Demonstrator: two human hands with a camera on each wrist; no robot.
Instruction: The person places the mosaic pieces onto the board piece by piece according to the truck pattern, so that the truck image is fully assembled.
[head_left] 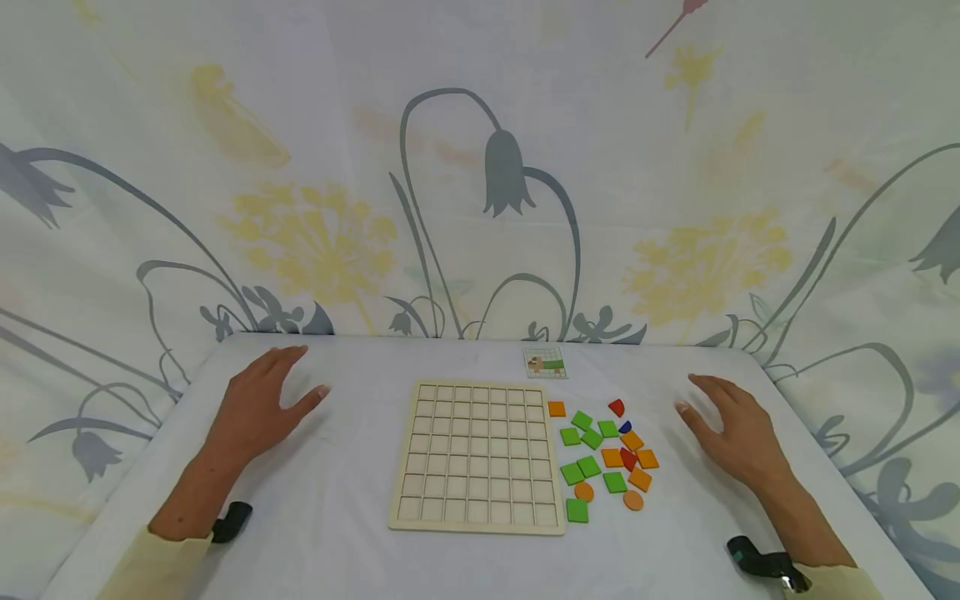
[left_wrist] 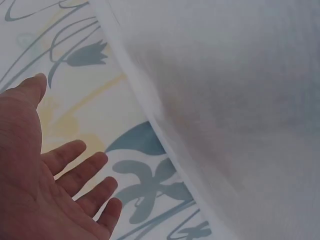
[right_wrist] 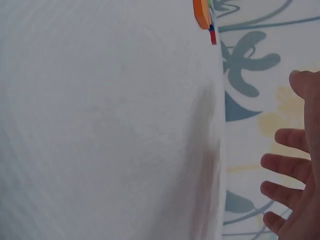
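My left hand (head_left: 258, 406) hovers over the left side of the white table, fingers spread and nothing in them. In the left wrist view the palm of that hand (left_wrist: 30, 170) faces the camera with relaxed fingers. On the right, my right hand (head_left: 733, 432) is also raised above the cloth, holding nothing. Nearest to it lie loose flat pieces: green squares (head_left: 614, 482), orange squares (head_left: 647, 459), orange circles (head_left: 633, 500), red pieces (head_left: 617, 407) and a small blue piece (head_left: 625, 427). A wooden grid board (head_left: 477, 531) lies flat between the hands, its cells unfilled.
A small picture card (head_left: 545, 363) lies near the table's back edge, behind the board. One orange square (head_left: 557, 409) sits right beside the board's edge. Floral fabric (head_left: 457, 250) hangs behind the white-covered table (head_left: 330, 533) and along its sides.
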